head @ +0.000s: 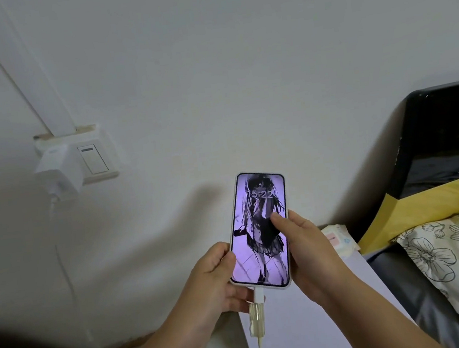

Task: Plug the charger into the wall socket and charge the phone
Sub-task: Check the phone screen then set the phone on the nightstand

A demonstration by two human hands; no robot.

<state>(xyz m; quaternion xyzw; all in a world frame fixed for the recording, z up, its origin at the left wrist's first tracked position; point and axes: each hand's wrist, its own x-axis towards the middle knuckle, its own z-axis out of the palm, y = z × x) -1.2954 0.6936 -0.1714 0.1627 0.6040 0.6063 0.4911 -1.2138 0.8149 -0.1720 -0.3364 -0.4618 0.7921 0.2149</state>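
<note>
Head view. I see both hands holding a slim phone in a pale case, screen lit with a purple-tinted drawing and the time 15:22. The phone is held in the air in front of the grey-white wall, well to the right of and below the white wall socket plate.

Left hand closed on the phone's lower left edge, thumb on the screen border. Right hand clamped on the right edge, thumb pressed on the glass near mid-screen.

White cable plug seated in the phone's bottom port; a clear sleeve sits around the cable just below it.

White square charger block sits plugged into the socket plate, left of its rocker switch. Thin white cable hangs from the block down the wall.

Right of the phone: floral-print pillow on a bed, yellow cloth above it, black headboard against the wall.
</note>
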